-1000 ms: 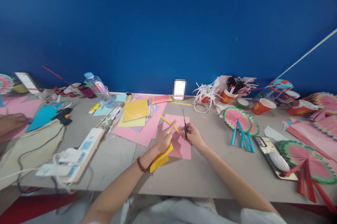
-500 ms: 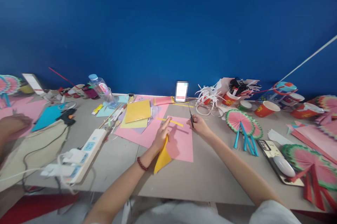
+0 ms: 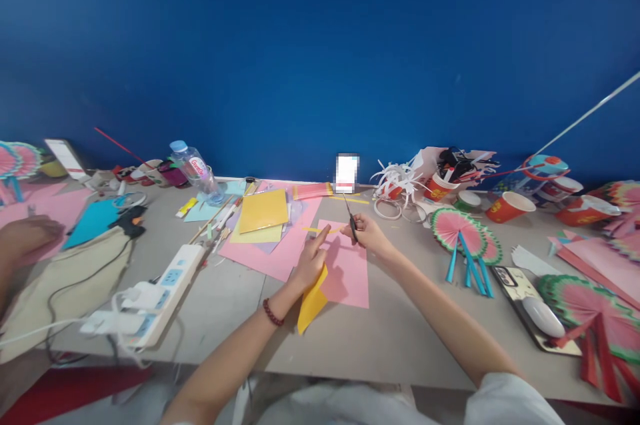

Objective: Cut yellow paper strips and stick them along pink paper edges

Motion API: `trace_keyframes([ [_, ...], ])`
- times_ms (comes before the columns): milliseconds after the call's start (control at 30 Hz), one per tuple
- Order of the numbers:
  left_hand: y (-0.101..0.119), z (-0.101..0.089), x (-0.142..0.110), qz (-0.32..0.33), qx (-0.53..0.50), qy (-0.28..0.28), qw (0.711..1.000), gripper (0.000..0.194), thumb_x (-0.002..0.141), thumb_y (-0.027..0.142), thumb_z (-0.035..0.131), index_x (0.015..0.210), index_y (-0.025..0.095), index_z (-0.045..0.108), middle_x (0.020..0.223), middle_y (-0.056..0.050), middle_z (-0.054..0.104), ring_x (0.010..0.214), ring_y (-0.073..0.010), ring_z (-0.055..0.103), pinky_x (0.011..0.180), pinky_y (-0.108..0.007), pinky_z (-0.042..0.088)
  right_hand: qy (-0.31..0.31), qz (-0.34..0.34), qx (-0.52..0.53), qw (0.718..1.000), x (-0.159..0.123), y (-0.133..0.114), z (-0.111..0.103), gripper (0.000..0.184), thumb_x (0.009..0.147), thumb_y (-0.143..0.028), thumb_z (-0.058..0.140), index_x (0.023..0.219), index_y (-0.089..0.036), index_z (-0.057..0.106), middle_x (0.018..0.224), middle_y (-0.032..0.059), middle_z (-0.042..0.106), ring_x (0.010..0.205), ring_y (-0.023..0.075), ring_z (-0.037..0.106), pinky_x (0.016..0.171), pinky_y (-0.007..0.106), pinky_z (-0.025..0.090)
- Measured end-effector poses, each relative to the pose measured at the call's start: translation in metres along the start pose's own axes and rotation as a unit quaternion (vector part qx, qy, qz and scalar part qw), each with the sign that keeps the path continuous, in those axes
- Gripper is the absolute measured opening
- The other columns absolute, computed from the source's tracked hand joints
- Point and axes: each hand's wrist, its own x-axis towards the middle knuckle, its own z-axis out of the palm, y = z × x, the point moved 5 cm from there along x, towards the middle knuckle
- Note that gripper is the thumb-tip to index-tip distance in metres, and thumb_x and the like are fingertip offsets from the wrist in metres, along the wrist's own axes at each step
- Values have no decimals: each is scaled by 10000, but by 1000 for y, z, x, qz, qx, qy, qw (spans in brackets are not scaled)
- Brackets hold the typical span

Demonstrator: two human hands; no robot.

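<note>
My left hand [image 3: 310, 266] is closed on a folded piece of yellow paper [image 3: 312, 303], which hangs below the palm, with the index finger pointing forward. A narrow yellow paper strip [image 3: 312, 230] runs behind that fingertip toward my right hand [image 3: 371, 237]. The right hand is wrapped round black-handled scissors [image 3: 353, 224], blades pointing away from me. Its fingertips meet the strip's right end, though whether they pinch it I cannot tell. Beneath both hands lies a pink paper sheet [image 3: 350, 282] on the grey table.
Left are yellow sheets in a pack [image 3: 264, 210], a power strip [image 3: 170, 295] and a bottle [image 3: 197, 172]. Right are paper fans [image 3: 456, 228], a phone with a mouse [image 3: 543, 316] on it and paper cups [image 3: 510, 206]. A co-worker's hand [image 3: 33, 236] rests far left.
My right hand moved right, away from the strip, then came back left to its end with the scissors. The yellow paper under my left hand swung to hang more steeply. The view shifted slightly.
</note>
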Motion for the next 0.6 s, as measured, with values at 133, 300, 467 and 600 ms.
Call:
trace_keyframes([
  [133,6,0,-5,-5,31,-5,999,628,811,165,389,1439,184,386,1056,-71,679,939,-223,602,869,-359,446,38,-46,-14,998,-7,1,1,490,498,-381,817,767,-224,439,694,-40,589,486,88,479,423,214,367],
  [300,7,1,-6,17,19,-3,1000,616,810,191,435,1426,171,411,890,-57,692,851,-217,608,851,-349,453,87,-78,-15,993,-6,9,-6,408,551,-376,756,773,-228,447,656,-44,561,496,92,462,450,223,374],
  [467,6,1,-6,16,1,-7,1000,622,805,188,426,1427,195,407,1158,-81,657,934,-221,602,873,-353,461,72,-59,1,996,9,18,-15,377,550,-364,730,748,-229,439,584,-62,547,471,96,451,463,231,355],
  [600,-3,0,-3,-3,-36,8,999,669,800,191,424,1462,227,331,1377,-83,522,946,-198,604,833,-332,483,111,-54,-29,992,31,24,-35,386,525,-391,728,751,-221,465,589,-47,575,479,112,472,468,236,350],
])
